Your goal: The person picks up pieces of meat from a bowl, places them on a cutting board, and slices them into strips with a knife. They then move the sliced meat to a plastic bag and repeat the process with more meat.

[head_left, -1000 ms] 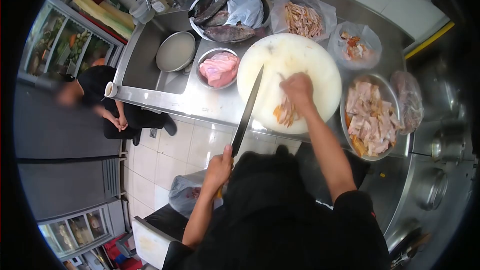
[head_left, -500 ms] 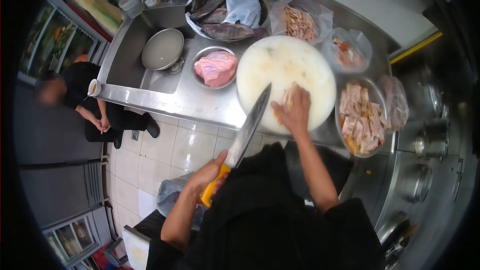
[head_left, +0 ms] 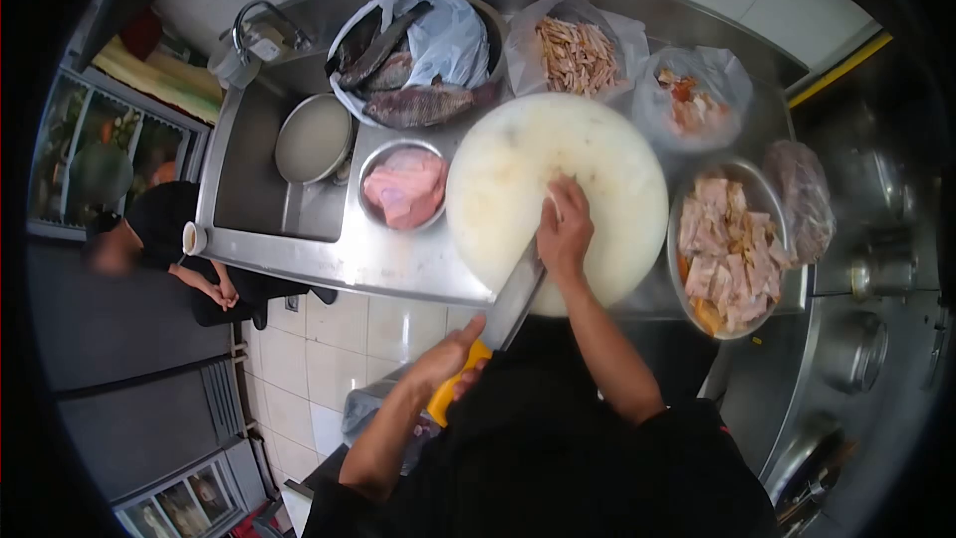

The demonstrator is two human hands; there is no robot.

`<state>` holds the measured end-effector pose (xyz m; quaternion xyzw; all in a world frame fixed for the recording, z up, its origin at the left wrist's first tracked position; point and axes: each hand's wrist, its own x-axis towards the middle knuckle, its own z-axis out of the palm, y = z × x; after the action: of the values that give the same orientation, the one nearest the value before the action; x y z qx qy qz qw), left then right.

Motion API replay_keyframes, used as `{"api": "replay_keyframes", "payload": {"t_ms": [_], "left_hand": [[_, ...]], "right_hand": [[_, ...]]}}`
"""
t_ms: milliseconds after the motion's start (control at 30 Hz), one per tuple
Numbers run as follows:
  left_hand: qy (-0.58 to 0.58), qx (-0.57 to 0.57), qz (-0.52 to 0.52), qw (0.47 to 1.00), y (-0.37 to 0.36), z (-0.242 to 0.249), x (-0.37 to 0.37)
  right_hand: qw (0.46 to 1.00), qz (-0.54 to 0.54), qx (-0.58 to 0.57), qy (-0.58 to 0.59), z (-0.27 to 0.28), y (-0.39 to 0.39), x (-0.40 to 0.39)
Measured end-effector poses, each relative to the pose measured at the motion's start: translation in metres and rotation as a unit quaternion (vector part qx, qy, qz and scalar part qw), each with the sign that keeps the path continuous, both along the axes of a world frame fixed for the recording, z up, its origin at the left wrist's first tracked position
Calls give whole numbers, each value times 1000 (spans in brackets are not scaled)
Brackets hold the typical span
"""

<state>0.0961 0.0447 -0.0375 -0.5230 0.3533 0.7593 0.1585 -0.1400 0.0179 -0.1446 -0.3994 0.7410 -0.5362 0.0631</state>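
Observation:
My left hand (head_left: 453,364) is closed around the yellow handle of a large knife (head_left: 516,299). Its wide blade slants up over the near edge of the round white cutting board (head_left: 498,169). On the board, my right hand (head_left: 566,229) has its fingers drawn together and bent. The blade's far end meets the side of that hand, and the tip is hidden there. What lies under or between the right fingers, if anything, cannot be made out.
Around the board stand a bowl of pink raw meat (head_left: 403,187), bagged fish (head_left: 418,105), a bag of meat strips (head_left: 578,55), a bag of scraps (head_left: 692,105) and a dish of sliced meat (head_left: 732,249). Left are a sink (head_left: 244,179) and a seated person (head_left: 164,229).
My right fingers, spread over pale meat before, are now drawn together, and that meat is out of sight. The knife's far end has come against the right hand. The whole view has shifted.

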Motion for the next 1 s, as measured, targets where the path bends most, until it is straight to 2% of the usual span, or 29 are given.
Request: {"api": "replay_keyframes", "payload": {"t_ms": [100, 233, 333, 433, 533, 667, 767, 867, 967, 1000], "left_hand": [[26, -16, 7, 1000, -27, 14, -30], [22, -22, 58, 998, -83, 30, -106], [33, 4, 102, 994, -128, 29, -157], [32, 14, 130, 991, -157, 32, -186], [-12, 16, 148, 989, -153, 32, -181], [-84, 26, 177, 980, -119, 29, -141], [-113, 1, 193, 975, -85, 40, -117], [-131, -37, 188, 973, -62, 47, -102], [-146, -43, 199, 968, -50, 55, -99], [-145, -36, 191, 970, -47, 54, -94]], "right_hand": [[999, 2, -41, -20, 6, -37, -34], [992, 26, -87, 88, 26, -116, -112], [985, 44, -114, 121, 19, -195, -172], [991, 20, -63, 115, -4, -277, -218], [993, 45, -54, 93, -16, -328, -236], [984, 53, 36, 167, -33, -347, -241], [965, 100, 199, 137, -17, -357, -252], [946, 178, 144, 228, -48, -385, -280], [979, 88, 144, 113, 4, -357, -273], [983, 72, 141, 97, 7, -350, -269]]}}
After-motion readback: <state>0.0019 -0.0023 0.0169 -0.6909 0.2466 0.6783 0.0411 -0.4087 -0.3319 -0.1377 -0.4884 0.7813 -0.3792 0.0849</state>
